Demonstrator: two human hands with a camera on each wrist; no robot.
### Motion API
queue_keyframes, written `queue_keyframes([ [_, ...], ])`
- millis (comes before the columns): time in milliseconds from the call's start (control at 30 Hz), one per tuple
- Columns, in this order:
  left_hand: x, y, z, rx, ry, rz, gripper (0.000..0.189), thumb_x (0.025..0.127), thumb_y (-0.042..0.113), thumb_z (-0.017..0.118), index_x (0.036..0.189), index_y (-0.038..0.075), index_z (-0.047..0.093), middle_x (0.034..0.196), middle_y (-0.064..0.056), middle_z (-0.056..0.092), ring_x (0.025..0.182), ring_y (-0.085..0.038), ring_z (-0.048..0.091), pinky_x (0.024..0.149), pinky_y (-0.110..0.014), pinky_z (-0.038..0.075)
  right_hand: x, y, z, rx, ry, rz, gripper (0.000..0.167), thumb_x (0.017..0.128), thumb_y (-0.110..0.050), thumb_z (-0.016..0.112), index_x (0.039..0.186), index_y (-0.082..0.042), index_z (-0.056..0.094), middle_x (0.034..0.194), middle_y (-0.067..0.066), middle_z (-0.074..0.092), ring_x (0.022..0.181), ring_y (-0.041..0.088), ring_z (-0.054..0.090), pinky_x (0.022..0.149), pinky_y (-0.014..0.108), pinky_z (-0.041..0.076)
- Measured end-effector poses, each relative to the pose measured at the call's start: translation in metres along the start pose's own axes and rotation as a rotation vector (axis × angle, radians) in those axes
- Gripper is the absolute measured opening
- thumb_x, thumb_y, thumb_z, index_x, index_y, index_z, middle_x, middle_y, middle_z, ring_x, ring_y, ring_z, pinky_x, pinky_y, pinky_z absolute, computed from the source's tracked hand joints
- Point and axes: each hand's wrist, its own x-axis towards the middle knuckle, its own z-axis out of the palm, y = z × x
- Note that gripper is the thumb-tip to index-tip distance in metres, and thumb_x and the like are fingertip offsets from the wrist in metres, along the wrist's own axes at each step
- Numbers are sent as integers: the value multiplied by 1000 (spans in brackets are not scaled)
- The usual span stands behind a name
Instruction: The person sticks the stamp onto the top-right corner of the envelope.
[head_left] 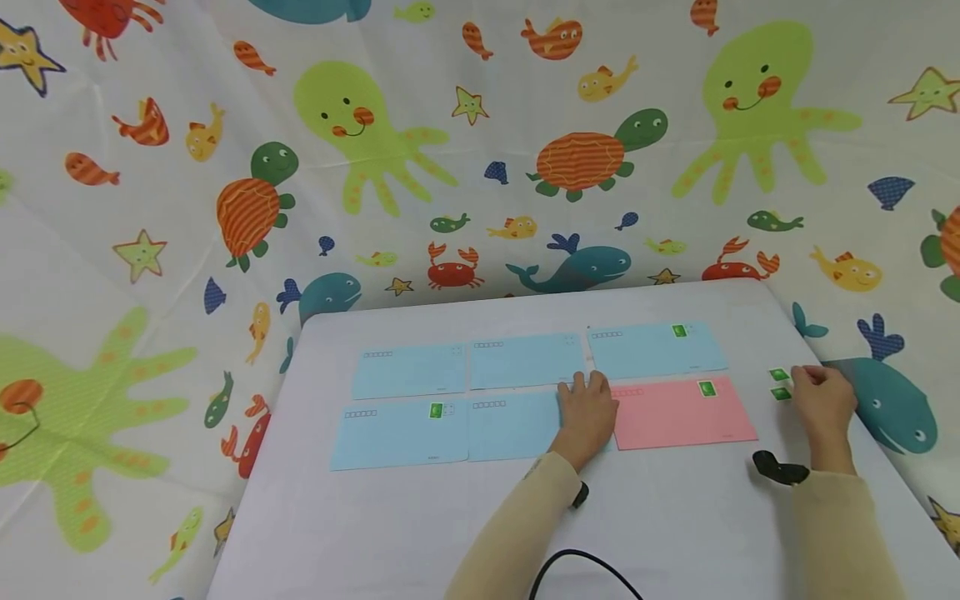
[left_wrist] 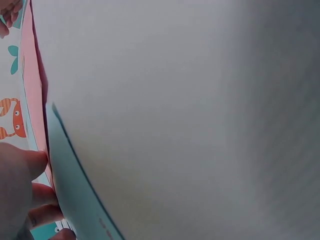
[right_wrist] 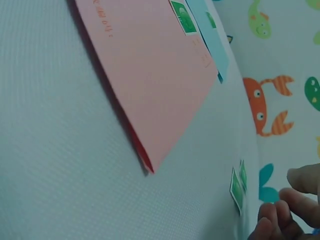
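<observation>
My left hand (head_left: pixel 587 417) rests on the right end of the front middle blue envelope (head_left: pixel 513 425), its fingers over the upper right corner. Those fingers lie beside the left edge of a pink envelope (head_left: pixel 682 412), which has a green stamp (head_left: pixel 707 389). In the left wrist view, fingers (left_wrist: pixel 42 202) lie along the blue envelope's edge. At the right, my right hand (head_left: pixel 825 400) has bent fingers close to two loose green stamps (head_left: pixel 780 383). I cannot tell whether anything is between its thumb and fingertips.
Blue envelopes (head_left: pixel 408 372) lie in a back row of three. The back right envelope (head_left: pixel 652 354) and front left envelope (head_left: pixel 397 437) bear green stamps. A black cable (head_left: pixel 577 552) loops over the white table (head_left: pixel 375 533). Behind hangs a sea-animal patterned cloth (head_left: pixel 420 50).
</observation>
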Motion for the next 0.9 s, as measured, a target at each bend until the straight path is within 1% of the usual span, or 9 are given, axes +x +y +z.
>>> queue_keyframes([
  [133, -1, 0, -1, 12, 12, 2, 47, 105, 50, 42, 139, 21, 57, 137, 8, 50, 119, -20, 45, 96, -44, 44, -2, 3, 0, 13, 8, 26, 58, 105, -31, 38, 149, 7, 38, 146, 32, 43, 128, 45, 44, 92, 51, 45],
  [233, -2, 0, -3, 23, 11, 4, 47, 105, 50, 42, 139, 21, 57, 138, 7, 49, 120, -20, 46, 96, -44, 45, -4, 4, 0, 20, -1, 52, 58, 105, -30, 39, 150, 7, 36, 148, 32, 40, 131, 46, 42, 99, 55, 45],
  [367, -2, 0, -3, 23, 7, 3, 47, 105, 50, 41, 139, 22, 58, 138, 7, 49, 120, -20, 45, 97, -45, 45, -7, 6, 0, 18, -16, 64, 58, 105, -29, 42, 149, 8, 36, 147, 34, 41, 130, 47, 42, 99, 55, 46],
  [433, -2, 0, -2, 22, 7, 2, 47, 105, 50, 42, 139, 22, 58, 138, 7, 49, 120, -20, 45, 97, -44, 45, -8, 7, -1, 12, -28, 62, 58, 105, -29, 43, 148, 9, 37, 144, 34, 42, 129, 48, 43, 93, 52, 48],
  [500, -2, 0, -2, 20, 3, 0, 47, 105, 50, 42, 139, 22, 57, 137, 7, 49, 120, -20, 45, 97, -44, 45, -10, 8, -1, 4, -45, 61, 58, 105, -30, 44, 146, 10, 39, 142, 34, 44, 126, 47, 44, 83, 44, 50],
  [567, -2, 0, -2, 18, 3, 0, 47, 105, 50, 41, 139, 21, 57, 137, 7, 49, 121, -20, 46, 97, -45, 45, -11, 8, -2, 1, -60, 64, 58, 104, -30, 46, 145, 10, 41, 139, 33, 46, 123, 45, 45, 74, 35, 45],
  [667, -1, 0, -2, 15, 3, -2, 48, 105, 50, 41, 140, 21, 57, 138, 7, 49, 121, -20, 45, 97, -45, 45, -11, 8, -3, -3, -80, 69, 58, 103, -31, 49, 143, 10, 43, 136, 33, 47, 117, 43, 47, 69, 28, 40],
  [767, -1, 0, -1, 14, 2, 0, 48, 105, 50, 41, 140, 21, 57, 138, 7, 49, 121, -21, 45, 97, -45, 45, -11, 7, -3, -17, -101, 72, 59, 102, -32, 53, 141, 11, 43, 133, 33, 47, 113, 43, 47, 70, 31, 42],
  [900, 0, 1, -1, 15, -12, 0, 48, 105, 49, 41, 140, 21, 56, 137, 7, 48, 120, -20, 45, 97, -44, 45, -9, 10, -3, -38, -130, 72, 63, 100, -34, 57, 141, 12, 42, 133, 35, 45, 116, 45, 44, 84, 47, 47],
])
